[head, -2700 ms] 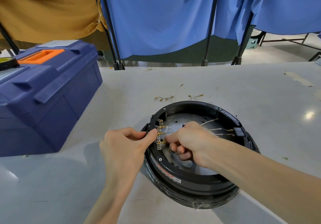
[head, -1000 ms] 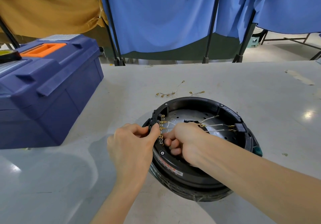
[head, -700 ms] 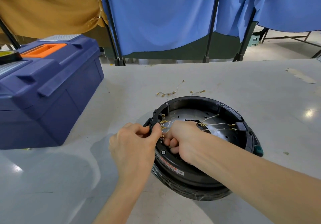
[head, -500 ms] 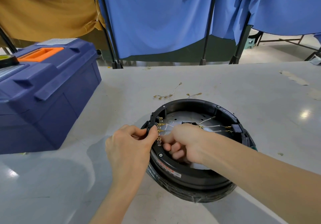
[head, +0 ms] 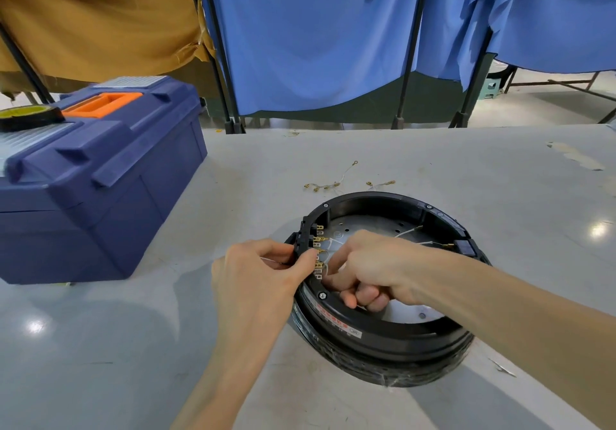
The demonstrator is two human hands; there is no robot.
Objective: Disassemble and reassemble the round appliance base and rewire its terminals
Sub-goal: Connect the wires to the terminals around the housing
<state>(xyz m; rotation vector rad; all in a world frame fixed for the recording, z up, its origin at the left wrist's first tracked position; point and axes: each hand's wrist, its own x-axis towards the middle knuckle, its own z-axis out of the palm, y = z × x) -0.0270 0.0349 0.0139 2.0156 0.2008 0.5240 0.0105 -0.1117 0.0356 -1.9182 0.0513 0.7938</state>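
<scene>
While left hand pinches the base rim, right hand curled inside, seemingly pinching a wire

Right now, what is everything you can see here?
table: one, grey, under it all
toolbox: one, blue with orange handle, left on table
tape: one roll, black and yellow, atop toolbox
base: one, black, mid-table
terminals: one row, brass, base's left inner rim
wires: few, white, inside base
loose wires: two bunches, brass-tipped, behind base
curtains: several, blue, behind table
cloth: one, tan, back left
left hand: grips base's left rim
right hand: fingers curled, at terminals
</scene>
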